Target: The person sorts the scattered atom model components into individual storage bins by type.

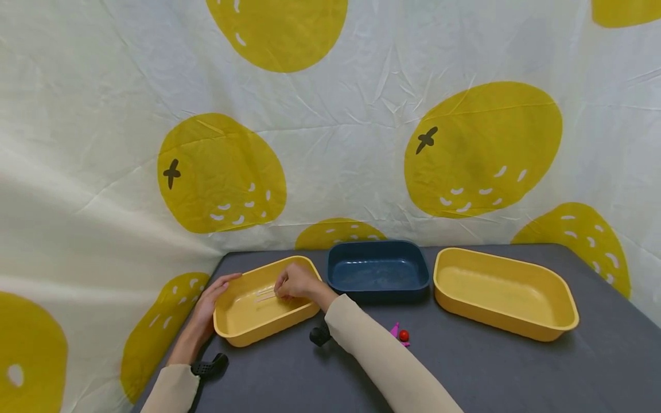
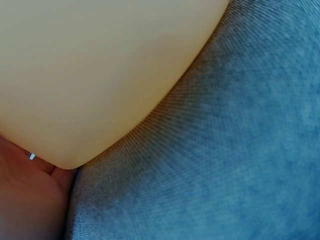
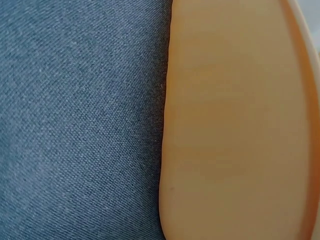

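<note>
My left hand [image 1: 206, 305] rests against the left end of a yellow tray [image 1: 268, 332], its fingers stretched along the outside up to the rim. In the left wrist view, part of this hand [image 2: 30, 195] shows beside the tray's pale-looking outer wall [image 2: 100, 75]. Inside the same tray, my right hand [image 1: 299, 283] reaches down with bent fingers. Thin pale sticks [image 1: 265, 295] lie on the tray floor right at its fingertips. Whether the fingers pinch one is hidden. The right wrist view shows only the tray's outer wall [image 3: 235, 125] and dark cloth.
A dark blue tray [image 1: 379, 293] stands right of the yellow one, and a second yellow tray [image 1: 496, 320] farther right. A small red ball [image 1: 404, 335] and a pink piece [image 1: 395, 329] lie near the right forearm. Patterned fabric [image 1: 341, 172] hangs behind the grey tabletop [image 1: 609, 367].
</note>
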A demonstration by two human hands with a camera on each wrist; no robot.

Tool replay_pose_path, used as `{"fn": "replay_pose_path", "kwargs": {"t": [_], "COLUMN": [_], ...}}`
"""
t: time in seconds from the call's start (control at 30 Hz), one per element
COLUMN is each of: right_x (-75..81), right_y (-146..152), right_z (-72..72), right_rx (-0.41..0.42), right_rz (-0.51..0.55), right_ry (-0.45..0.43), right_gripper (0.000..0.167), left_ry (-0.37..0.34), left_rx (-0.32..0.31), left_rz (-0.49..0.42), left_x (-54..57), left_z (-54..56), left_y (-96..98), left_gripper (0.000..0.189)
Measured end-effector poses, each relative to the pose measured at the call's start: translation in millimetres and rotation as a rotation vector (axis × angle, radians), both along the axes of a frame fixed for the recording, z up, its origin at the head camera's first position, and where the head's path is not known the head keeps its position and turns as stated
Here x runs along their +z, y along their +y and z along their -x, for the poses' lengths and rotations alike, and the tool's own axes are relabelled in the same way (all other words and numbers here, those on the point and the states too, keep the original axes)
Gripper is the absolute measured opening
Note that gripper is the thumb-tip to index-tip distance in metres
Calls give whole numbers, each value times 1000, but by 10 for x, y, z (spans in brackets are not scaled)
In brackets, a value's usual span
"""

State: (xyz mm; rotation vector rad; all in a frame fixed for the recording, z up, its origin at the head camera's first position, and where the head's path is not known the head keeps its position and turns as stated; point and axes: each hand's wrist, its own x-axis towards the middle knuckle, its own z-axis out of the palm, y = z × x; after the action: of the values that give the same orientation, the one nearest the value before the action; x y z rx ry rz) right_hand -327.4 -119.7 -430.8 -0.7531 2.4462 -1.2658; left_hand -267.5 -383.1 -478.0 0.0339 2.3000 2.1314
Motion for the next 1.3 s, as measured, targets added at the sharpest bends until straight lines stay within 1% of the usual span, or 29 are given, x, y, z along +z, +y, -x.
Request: {"fn": "replay_pose_path", "kwargs": {"t": [0.27, 0.43, 0.9, 1.13, 1.3], "right_x": [-42, -37, -97, -82, -77], "right_y": [-67, -85, -101, -88, -86], "right_z": [10, 8, 36, 2, 0], "right_rx": [-14, -23, -31, -47, -49], "right_rz": [-70, -112, -162, -163, -169], "right_ry": [6, 19, 18, 9, 7], "right_gripper": [6, 8, 15, 13, 12], "left_ry": [14, 16, 7, -2, 8], "left_rx": [14, 5, 9, 24, 18], "left_rz": [28, 29, 24, 28, 19], "left_x": [0, 4, -1, -6, -16], "left_z": [-13, -4, -10, -8, -5], "left_y": [-22, -19, 8, 13, 4], "left_gripper": [53, 53, 54, 52, 53]}}
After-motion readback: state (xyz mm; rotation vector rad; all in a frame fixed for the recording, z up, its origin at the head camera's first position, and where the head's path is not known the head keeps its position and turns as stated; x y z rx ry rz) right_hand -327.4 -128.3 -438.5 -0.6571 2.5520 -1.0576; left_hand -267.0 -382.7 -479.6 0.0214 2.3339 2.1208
